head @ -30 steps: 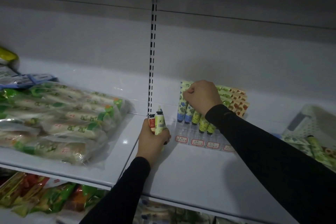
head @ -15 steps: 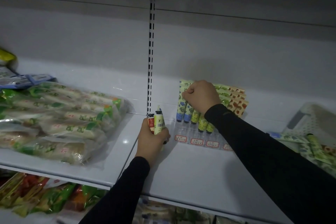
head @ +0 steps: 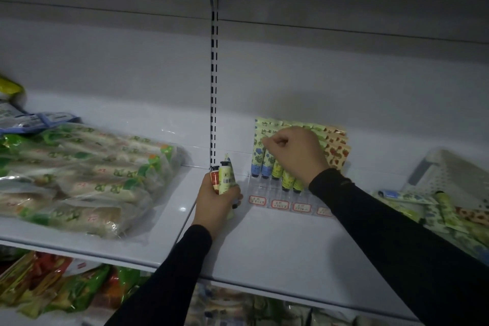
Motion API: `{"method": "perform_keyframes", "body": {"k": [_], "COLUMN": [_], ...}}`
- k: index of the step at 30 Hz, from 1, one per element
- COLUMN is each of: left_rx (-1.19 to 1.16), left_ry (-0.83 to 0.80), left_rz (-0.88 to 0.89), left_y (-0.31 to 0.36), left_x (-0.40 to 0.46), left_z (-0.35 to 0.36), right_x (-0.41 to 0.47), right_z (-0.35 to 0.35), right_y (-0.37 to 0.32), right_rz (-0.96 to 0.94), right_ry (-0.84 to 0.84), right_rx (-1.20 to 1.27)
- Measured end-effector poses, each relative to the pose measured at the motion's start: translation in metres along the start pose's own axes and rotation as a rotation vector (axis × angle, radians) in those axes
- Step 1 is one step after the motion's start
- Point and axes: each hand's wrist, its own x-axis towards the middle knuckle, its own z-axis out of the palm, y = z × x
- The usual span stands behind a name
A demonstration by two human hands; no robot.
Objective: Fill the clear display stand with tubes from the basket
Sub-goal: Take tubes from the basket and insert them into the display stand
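Meanwhile left hand point(head: 215, 201) grips glossy tubes point(head: 225, 178); right hand point(head: 297, 155) pinches a racked tube point(head: 258, 148).

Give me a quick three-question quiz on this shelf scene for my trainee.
1. True or false: the left hand holds tubes.
2. Where is the white basket relative to the clear display stand? A left, B right, C the shelf below.
3. Fill in: the right hand is at the tops of the standing ____.

Key: 1 true; 2 B; 3 tubes.
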Motion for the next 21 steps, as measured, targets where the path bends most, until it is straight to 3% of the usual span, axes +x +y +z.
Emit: {"method": "perform_keyframes", "body": {"k": [5, 10, 15, 21], "left_rx": [0.069, 0.077, 0.097, 0.096], "left_ry": [-0.198, -0.347, -0.38, -0.431], "left_rz": [-0.029, -0.09, -0.097, -0.119], "left_y": [0.02, 0.031, 0.029, 0.027], "left_x": [-0.014, -0.024, -0.027, -0.03], "left_z": [0.005, 0.02, 0.024, 0.028], "right_x": [-0.028, -0.041, -0.049, -0.05], "right_z": [-0.002, -0.008, -0.022, -0.028], "right_y": [0.015, 0.018, 0.024, 0.031], "right_rz": [0.034, 0.208, 0.374, 0.367], "right_ry": [-0.222, -0.382, -0.36, -0.342], "right_rx": [0.106, 0.334, 0.603, 0.634]}}
